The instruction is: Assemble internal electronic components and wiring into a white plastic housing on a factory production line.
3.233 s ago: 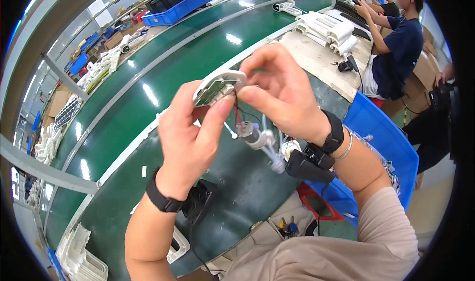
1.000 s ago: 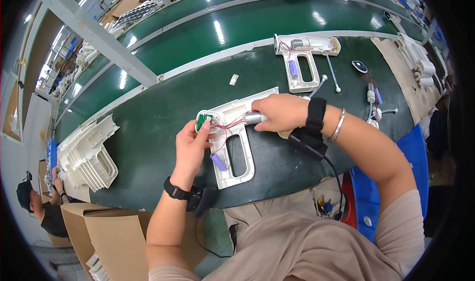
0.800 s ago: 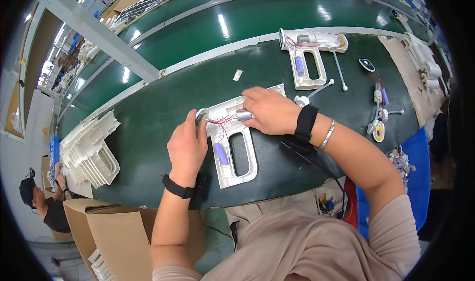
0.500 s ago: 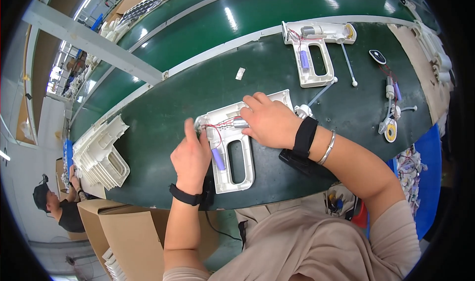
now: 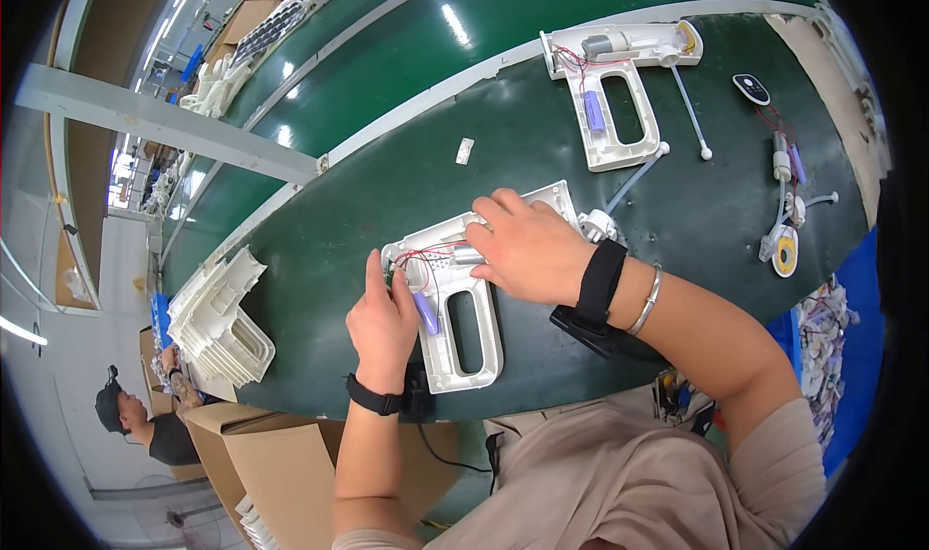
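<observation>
A white plastic half-housing (image 5: 491,342) with a loop handle lies open-side up before me. Inside it are a silver motor (image 5: 468,255), red wires (image 5: 423,252) and a purple battery (image 5: 427,314) along the handle. My left hand (image 5: 382,318) pinches a small circuit board (image 5: 390,275) at the housing's left end, index finger outside and thumb inside. My right hand (image 5: 527,245) is closed over the motor, its fingers hiding much of the barrel. By the housing's right end sits a white pump part (image 5: 599,225) with a clear tube (image 5: 634,180).
A second filled half-housing (image 5: 627,151) lies at the far right. Beyond it is a loose set with a control panel (image 5: 752,89) and a motor (image 5: 781,158). Stacked housings (image 5: 218,327) stand left. A cardboard box (image 5: 281,473) is below; another person (image 5: 160,424) works at far left.
My left index finger has come to rest against the housing's end, where it was blurred before. The right hand stays over the motor. The whole view has shifted slightly.
</observation>
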Demonstrator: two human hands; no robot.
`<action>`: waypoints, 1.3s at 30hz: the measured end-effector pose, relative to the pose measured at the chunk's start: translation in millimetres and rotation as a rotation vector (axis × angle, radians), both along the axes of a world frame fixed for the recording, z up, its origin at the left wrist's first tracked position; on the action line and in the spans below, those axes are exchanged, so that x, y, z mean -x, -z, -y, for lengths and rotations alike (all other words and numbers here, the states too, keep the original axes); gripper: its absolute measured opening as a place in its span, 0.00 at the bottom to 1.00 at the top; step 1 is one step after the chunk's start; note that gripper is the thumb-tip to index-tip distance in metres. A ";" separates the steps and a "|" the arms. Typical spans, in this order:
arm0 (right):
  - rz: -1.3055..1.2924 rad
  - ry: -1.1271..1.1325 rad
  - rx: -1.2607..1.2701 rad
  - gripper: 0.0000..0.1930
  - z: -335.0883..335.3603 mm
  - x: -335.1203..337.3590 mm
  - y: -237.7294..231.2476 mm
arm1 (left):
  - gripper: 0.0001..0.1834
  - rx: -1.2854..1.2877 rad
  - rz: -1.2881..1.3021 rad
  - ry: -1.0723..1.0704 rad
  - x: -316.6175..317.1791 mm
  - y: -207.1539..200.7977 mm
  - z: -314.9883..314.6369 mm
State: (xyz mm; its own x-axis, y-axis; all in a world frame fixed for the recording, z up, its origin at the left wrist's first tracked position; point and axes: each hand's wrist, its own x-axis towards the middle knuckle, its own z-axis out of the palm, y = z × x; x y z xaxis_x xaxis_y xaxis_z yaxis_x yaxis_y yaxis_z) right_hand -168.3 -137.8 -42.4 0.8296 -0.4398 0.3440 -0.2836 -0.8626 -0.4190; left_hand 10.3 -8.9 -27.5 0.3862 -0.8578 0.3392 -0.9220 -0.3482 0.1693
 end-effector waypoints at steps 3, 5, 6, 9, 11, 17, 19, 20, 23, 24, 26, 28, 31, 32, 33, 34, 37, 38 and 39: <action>0.017 0.005 0.022 0.17 0.8 -1.7 3.0 | 0.19 0.034 0.047 0.016 -2.6 0.6 1.9; 0.028 0.005 0.020 0.17 1.0 -2.6 3.8 | 0.19 0.046 0.066 0.015 -2.9 0.6 1.8; 0.043 0.008 0.025 0.17 1.5 -3.0 3.7 | 0.19 0.053 0.057 0.019 -2.9 0.4 2.6; 0.041 0.010 0.012 0.17 1.6 -2.3 3.1 | 0.19 0.001 0.009 0.009 3.3 -1.9 2.1; 0.043 0.010 0.007 0.17 1.1 -1.1 2.2 | 0.20 -0.058 -0.027 -0.002 4.8 -1.3 -1.3; 0.081 0.002 -0.010 0.16 1.1 -0.3 3.6 | 0.21 0.058 -0.240 0.115 -14.0 7.0 -7.7; 0.088 0.000 -0.032 0.16 0.3 -0.6 3.0 | 0.23 0.027 -0.095 0.117 -12.8 7.8 -9.3; 0.067 -0.013 -0.046 0.17 1.3 -1.2 1.3 | 0.23 0.018 -0.095 0.119 -13.1 6.9 -9.7; 0.050 -0.027 -0.063 0.18 1.8 1.4 1.9 | 0.23 0.000 -0.180 0.077 -10.6 4.0 -13.6; 0.052 -0.033 -0.064 0.18 2.9 1.1 2.2 | 0.22 0.021 -0.138 0.105 -13.2 3.3 -12.4; 0.059 -0.034 -0.066 0.18 2.7 0.2 2.9 | 0.21 0.039 -0.091 0.138 -12.9 1.2 -9.2; 0.089 -0.006 -0.062 0.18 -0.3 -0.5 5.7 | 0.19 0.130 -0.087 0.079 -7.4 2.0 -5.4; 0.073 -0.015 -0.087 0.18 1.5 -1.0 4.4 | 0.20 0.074 0.003 0.067 -3.8 3.1 -5.3; 0.051 -0.004 -0.100 0.18 1.7 0.1 4.4 | 0.20 0.065 0.001 0.069 -2.1 5.3 -6.2; 0.056 -0.003 -0.101 0.18 1.8 0.2 5.0 | 0.20 0.076 -0.049 0.066 -0.6 5.4 -6.2; 0.070 -0.005 -0.100 0.18 1.6 1.0 6.9 | 0.20 0.087 -0.099 0.062 1.0 5.5 -6.4; 0.093 -0.019 -0.109 0.18 3.8 3.1 9.5 | 0.20 -0.003 -0.125 0.097 7.6 4.2 -22.9; 0.097 -0.032 -0.118 0.18 4.5 3.3 9.6 | 0.21 -0.030 -0.138 0.112 0.0 7.4 -27.6; 0.098 -0.030 -0.119 0.18 4.2 3.4 9.9 | 0.21 -0.032 -0.137 0.114 -2.0 5.9 -28.6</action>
State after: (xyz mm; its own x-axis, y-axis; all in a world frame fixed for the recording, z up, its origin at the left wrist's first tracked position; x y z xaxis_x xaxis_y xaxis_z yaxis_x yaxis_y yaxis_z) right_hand -171.7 -141.9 -52.3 0.8078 -0.4580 0.3711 -0.2111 -0.8126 -0.5433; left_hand 12.2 19.7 -33.4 0.3264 -0.9082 0.2621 -0.9249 -0.2498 0.2865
